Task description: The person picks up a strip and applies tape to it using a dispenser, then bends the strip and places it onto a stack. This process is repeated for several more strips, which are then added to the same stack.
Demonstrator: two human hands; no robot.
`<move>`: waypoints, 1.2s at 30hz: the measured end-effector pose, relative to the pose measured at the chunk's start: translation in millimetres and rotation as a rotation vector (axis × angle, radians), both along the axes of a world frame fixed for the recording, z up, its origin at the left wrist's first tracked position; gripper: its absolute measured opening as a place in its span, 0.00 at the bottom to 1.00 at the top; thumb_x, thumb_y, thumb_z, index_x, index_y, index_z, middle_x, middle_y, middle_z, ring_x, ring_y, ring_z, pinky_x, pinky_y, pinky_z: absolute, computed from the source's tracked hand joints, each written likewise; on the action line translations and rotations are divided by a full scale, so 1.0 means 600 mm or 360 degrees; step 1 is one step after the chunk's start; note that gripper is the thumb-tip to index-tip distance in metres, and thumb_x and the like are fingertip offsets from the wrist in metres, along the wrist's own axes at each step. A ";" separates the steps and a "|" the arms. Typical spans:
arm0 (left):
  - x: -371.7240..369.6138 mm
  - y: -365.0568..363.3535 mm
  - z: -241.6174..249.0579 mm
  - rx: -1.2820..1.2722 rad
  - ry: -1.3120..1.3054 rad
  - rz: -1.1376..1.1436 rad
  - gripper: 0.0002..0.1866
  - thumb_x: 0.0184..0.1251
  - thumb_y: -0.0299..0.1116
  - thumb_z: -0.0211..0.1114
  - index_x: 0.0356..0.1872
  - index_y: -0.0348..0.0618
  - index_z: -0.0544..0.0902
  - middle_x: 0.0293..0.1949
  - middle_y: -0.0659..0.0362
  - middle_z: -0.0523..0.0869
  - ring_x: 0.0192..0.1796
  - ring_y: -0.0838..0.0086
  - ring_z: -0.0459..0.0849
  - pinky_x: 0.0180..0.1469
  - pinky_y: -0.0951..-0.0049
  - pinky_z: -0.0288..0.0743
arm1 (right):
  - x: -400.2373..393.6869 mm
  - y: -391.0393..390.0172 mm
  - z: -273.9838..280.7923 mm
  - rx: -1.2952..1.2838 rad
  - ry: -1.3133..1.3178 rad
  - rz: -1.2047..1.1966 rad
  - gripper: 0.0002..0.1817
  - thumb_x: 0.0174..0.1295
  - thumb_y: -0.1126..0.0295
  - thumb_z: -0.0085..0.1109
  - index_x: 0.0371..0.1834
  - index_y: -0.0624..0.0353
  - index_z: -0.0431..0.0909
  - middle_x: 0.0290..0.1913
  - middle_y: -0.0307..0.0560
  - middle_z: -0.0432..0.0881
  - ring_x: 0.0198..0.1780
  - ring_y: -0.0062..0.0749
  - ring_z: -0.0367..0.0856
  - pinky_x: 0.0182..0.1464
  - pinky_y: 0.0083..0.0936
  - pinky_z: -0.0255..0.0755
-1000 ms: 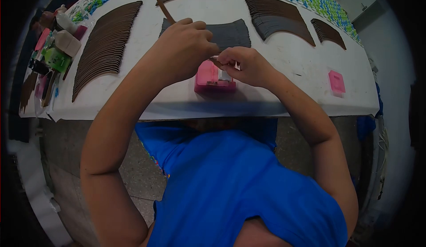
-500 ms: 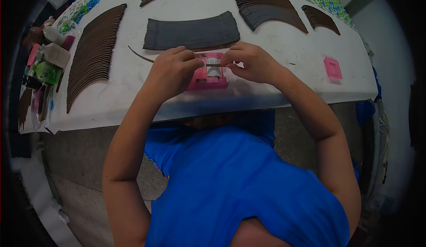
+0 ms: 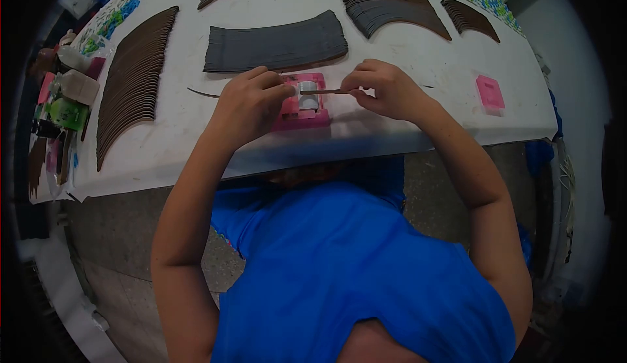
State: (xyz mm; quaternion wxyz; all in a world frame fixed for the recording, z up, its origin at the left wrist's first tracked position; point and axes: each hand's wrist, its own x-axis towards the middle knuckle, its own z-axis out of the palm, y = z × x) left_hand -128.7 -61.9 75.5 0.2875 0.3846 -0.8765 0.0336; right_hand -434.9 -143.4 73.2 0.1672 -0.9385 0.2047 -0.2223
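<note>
A thin, dark, slightly curved strip (image 3: pixel 326 91) runs between my two hands, its far left end sticking out past my left wrist. My left hand (image 3: pixel 251 102) is closed, pinching the strip near its middle. On the right, my right hand (image 3: pixel 385 92) has thumb and forefinger pressed together on the strip's other end. Beneath the strip lies a pink plastic case (image 3: pixel 319 120) with a whitish, shiny round-edged piece (image 3: pixel 308 102) in it; my left fingers hide part of the case.
Behind my hands lies a row of flat black strips (image 3: pixel 274 44). Fanned brown strips (image 3: pixel 134 89) lie left, with more stacks (image 3: pixel 392 7) at the back. A small pink box (image 3: pixel 490 94) sits right; bottles (image 3: pixel 68 111) crowd the left edge.
My right hand has slid to the right along the strip, so more of it shows between my hands. My left hand stays nearly in place; the view has shifted slightly.
</note>
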 end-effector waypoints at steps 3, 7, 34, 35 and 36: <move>-0.006 -0.002 -0.003 0.0006 0.0015 0.0008 0.15 0.50 0.20 0.74 0.41 0.45 0.90 0.41 0.56 0.89 0.44 0.62 0.87 0.45 0.62 0.84 | -0.063 0.002 0.013 0.0039 0.0063 -0.0128 0.10 0.59 0.78 0.67 0.42 0.53 0.87 0.36 0.42 0.85 0.40 0.37 0.84 0.42 0.34 0.81; -0.012 -0.006 -0.008 0.0023 -0.0020 0.0023 0.16 0.50 0.21 0.75 0.42 0.47 0.90 0.42 0.56 0.90 0.46 0.63 0.88 0.47 0.62 0.85 | -0.155 0.009 0.028 0.0079 0.0187 -0.0428 0.10 0.55 0.83 0.64 0.40 0.59 0.84 0.36 0.44 0.81 0.41 0.35 0.82 0.41 0.30 0.78; -0.113 -0.043 0.011 0.1098 0.1011 0.0023 0.09 0.69 0.23 0.71 0.47 0.40 0.84 0.36 0.61 0.89 0.36 0.75 0.84 0.41 0.71 0.80 | -0.267 -0.115 0.218 0.0055 -0.0135 -0.0676 0.09 0.60 0.80 0.57 0.43 0.61 0.78 0.41 0.39 0.77 0.48 0.23 0.77 0.51 0.26 0.74; -0.102 -0.049 0.016 0.1086 0.1016 0.0035 0.09 0.69 0.23 0.71 0.47 0.40 0.84 0.36 0.61 0.89 0.36 0.75 0.84 0.41 0.71 0.80 | -0.271 -0.126 0.221 0.0179 -0.0160 -0.0659 0.08 0.60 0.79 0.57 0.43 0.60 0.78 0.41 0.38 0.77 0.48 0.23 0.77 0.50 0.26 0.74; -0.084 -0.060 0.023 0.1347 0.1291 -0.0231 0.07 0.69 0.24 0.70 0.45 0.42 0.85 0.34 0.62 0.88 0.37 0.77 0.83 0.41 0.71 0.78 | -0.272 -0.139 0.225 0.0299 -0.0185 -0.0633 0.08 0.60 0.78 0.57 0.42 0.60 0.78 0.41 0.38 0.76 0.48 0.22 0.76 0.50 0.26 0.73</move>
